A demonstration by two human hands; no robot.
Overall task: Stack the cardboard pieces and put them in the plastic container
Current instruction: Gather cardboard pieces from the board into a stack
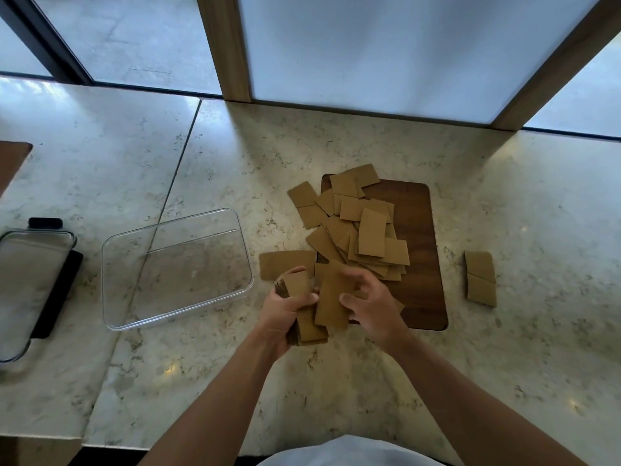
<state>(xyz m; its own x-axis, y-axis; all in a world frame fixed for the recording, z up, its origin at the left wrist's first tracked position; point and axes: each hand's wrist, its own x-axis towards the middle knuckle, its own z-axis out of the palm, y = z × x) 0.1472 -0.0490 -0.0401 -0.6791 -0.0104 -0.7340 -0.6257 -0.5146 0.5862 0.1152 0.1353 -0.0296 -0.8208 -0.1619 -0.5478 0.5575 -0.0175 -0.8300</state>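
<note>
A loose heap of brown cardboard pieces (363, 227) lies partly on a dark wooden board (420, 264). My left hand (282, 314) grips a thick stack of cardboard pieces (302, 317) just in front of the heap. My right hand (373, 304) pinches one more cardboard piece (331, 297) and holds it over that stack. The clear plastic container (114, 260) sits empty to the left of my hands. A single larger piece (285, 264) lies flat between the container and the heap.
Two more cardboard pieces (480, 279) lie apart to the right of the board. The container's lid (30, 284) with black clips rests at the far left. A window frame stands behind the marble counter (336, 381).
</note>
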